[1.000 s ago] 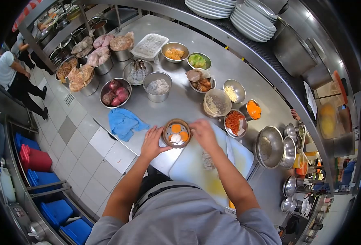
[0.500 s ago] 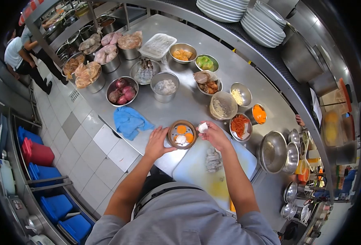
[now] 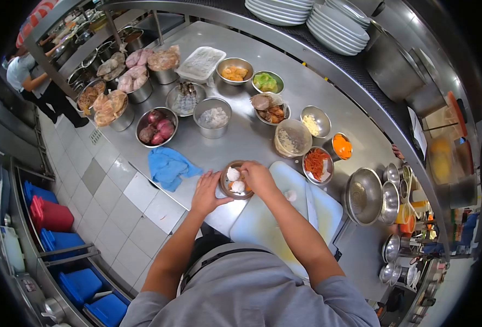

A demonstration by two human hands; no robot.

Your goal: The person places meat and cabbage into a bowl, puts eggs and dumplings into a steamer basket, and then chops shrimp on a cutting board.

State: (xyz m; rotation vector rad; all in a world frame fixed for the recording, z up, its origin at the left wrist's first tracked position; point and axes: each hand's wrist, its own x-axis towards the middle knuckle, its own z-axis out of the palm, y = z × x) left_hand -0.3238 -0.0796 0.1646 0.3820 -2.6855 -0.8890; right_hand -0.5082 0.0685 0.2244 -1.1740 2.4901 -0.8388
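By the steel bench's (image 3: 198, 148) near edge, the left hand (image 3: 204, 194) steadies a small, round brown basket (image 3: 241, 197), gripping its side; the right hand (image 3: 257, 176) bends over it, its grip hidden. Probably light, stiff-walled, best held by the rim; the soft white lumps (image 3: 238, 187) could squash.

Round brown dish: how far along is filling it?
Looks done: two white pieces sit in the dish. In hand: the left hand is at its rim; the right hand reaches in, hiding part of it. Probably left: one pale piece on the cutting board.
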